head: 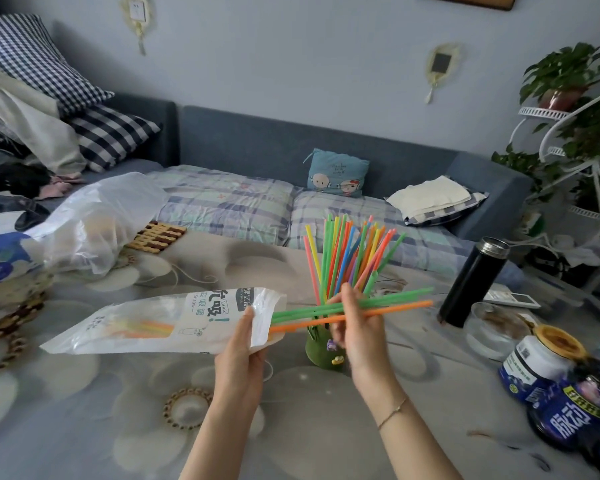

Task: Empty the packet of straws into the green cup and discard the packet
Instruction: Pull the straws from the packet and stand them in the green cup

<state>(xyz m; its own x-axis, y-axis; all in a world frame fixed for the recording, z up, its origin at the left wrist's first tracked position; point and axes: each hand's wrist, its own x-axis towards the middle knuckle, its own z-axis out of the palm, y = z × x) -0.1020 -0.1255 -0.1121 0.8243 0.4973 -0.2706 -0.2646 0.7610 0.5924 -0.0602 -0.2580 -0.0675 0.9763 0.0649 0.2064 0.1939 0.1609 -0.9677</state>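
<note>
While both forearms reach up from the lower edge over the flowered table (84, 393), the left hand (245, 344) sits just left of the right hand (355, 327). Between and behind them stands the green cup (317, 353), partly hidden by the right hand, its upright straws (343, 251) fanning out. A black flask (471, 282) stands at right and a plastic bag (97, 220) at far left. Left fingers and thumb grip the packet (153, 323) at its open mouth, while right fingers pinch green and orange straws (406, 306) lying level, half out of it.

Straws (309, 310) half out of packet (174, 320)
</note>
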